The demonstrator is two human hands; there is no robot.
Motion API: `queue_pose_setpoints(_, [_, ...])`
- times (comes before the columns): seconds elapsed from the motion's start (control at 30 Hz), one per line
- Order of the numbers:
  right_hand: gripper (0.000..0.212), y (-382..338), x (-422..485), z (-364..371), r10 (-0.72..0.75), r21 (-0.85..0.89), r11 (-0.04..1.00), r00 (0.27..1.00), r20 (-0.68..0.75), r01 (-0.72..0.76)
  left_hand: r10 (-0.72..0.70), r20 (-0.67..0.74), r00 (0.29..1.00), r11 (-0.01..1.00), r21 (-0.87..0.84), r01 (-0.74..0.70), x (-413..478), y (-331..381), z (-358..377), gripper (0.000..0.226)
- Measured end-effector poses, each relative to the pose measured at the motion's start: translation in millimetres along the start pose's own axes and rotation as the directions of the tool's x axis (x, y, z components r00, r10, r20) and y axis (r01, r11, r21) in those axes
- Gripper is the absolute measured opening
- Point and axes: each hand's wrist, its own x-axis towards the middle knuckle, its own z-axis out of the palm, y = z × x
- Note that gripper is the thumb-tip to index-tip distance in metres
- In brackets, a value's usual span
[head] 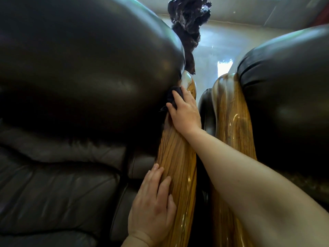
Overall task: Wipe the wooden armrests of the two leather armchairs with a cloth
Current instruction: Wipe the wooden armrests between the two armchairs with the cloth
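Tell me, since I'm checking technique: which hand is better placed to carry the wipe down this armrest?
The right hand. It already presses the dark cloth against the far end of the wooden armrest, by the leather cushion. The left hand lies bare and flat on the near end, seemingly only bracing.

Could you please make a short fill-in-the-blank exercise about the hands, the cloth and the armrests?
1. The dark cloth is pressed under the ____ hand.
2. The left hand lies flat on the ____ armrest.
3. No hand touches the armrest of the ____ chair.

Missing words: right; wooden; right
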Motion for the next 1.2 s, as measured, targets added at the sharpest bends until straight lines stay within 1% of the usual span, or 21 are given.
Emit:
queue_pose_setpoints(0.1, [0.058, -2.3, 15.6, 0.3, 0.093, 0.057, 0.994, 0.996, -0.019, -0.092, -0.001, -0.025, 1.000, 1.000, 0.023, 0.002, 0.8, -0.3, 1.5, 0.039])
queue_pose_setpoints(0.3, [0.063, 7.1, 52.6, -3.7, 0.251, 0.127, 0.959, 0.967, 0.029, -0.253, 0.034, -0.091, 0.995, 0.998, 0.060, -0.029, 2.4, 0.6, 1.8, 0.036])
queue_pose_setpoints(0.4, [0.056, 25.7, 80.7, -11.3, 0.374, 0.136, 0.914, 0.924, 0.082, -0.383, 0.055, -0.109, 0.993, 0.996, 0.076, -0.047, 6.8, 0.3, 0.9, 0.038])
queue_pose_setpoints(0.47, [0.047, 40.7, 85.3, -13.3, 0.461, 0.217, 0.854, 0.881, 0.108, -0.474, 0.082, -0.122, 0.989, 0.993, 0.096, -0.071, 9.1, -0.3, 1.5, 0.037])
queue_pose_setpoints(0.53, [0.043, 42.7, 69.3, -9.3, 0.492, 0.293, 0.818, 0.866, 0.088, -0.495, 0.086, -0.123, 0.989, 0.991, 0.110, -0.073, 10.9, -0.9, 0.8, 0.037])
queue_pose_setpoints(0.6, [0.043, 36.2, 37.0, -5.0, 0.463, 0.324, 0.835, 0.886, 0.025, -0.445, 0.071, -0.107, 0.992, 0.992, 0.107, -0.060, 10.0, -0.8, 0.2, 0.037])
queue_pose_setpoints(0.63, [0.044, 31.7, 19.0, -4.2, 0.420, 0.317, 0.862, 0.907, -0.010, -0.396, 0.066, -0.100, 0.993, 0.994, 0.095, -0.056, 9.0, -1.0, 0.2, 0.037])
queue_pose_setpoints(0.73, [0.049, 19.9, -33.6, -13.2, 0.199, 0.193, 0.964, 0.978, -0.069, -0.183, 0.054, -0.074, 0.996, 0.996, 0.075, -0.049, 5.8, -1.3, 2.6, 0.038])
queue_pose_setpoints(0.8, [0.048, 15.1, -69.1, -19.3, 0.038, 0.118, 0.992, 0.998, -0.045, -0.032, 0.042, -0.063, 0.997, 0.998, 0.046, -0.039, 4.7, -1.6, 3.5, 0.038])
queue_pose_setpoints(0.9, [0.045, 12.8, -132.2, -27.3, -0.159, 0.015, 0.987, 0.987, 0.012, 0.159, 0.029, -0.049, 0.998, 0.999, 0.026, -0.028, 3.2, -1.1, 3.3, 0.038])
queue_pose_setpoints(0.97, [0.044, 15.3, -165.7, -29.4, -0.291, -0.055, 0.954, 0.954, 0.073, 0.296, 0.024, -0.044, 0.999, 0.999, 0.023, -0.023, 2.3, -0.9, 2.5, 0.038])
queue_pose_setpoints(1.0, [0.044, 18.0, -171.9, -30.5, -0.335, -0.083, 0.935, 0.936, 0.106, 0.344, 0.022, -0.037, 0.999, 0.999, 0.025, -0.021, 2.1, -0.7, 2.0, 0.038])
queue_pose_setpoints(1.07, [0.048, 21.0, -157.5, -32.2, -0.344, -0.136, 0.922, 0.928, 0.146, 0.363, 0.011, -0.023, 1.000, 1.000, 0.016, -0.011, 2.2, 0.6, 0.5, 0.040])
queue_pose_setpoints(1.13, [0.055, 16.7, -121.3, -30.6, -0.259, -0.168, 0.945, 0.956, 0.140, 0.281, -0.002, -0.018, 1.000, 1.000, 0.012, 0.002, 2.9, 1.5, -0.4, 0.041])
queue_pose_setpoints(1.2, [0.059, 9.3, -83.8, -26.3, -0.174, -0.194, 0.959, 0.970, 0.170, 0.206, -0.018, -0.007, 1.000, 1.000, 0.008, 0.018, 2.3, 2.1, -1.4, 0.041])
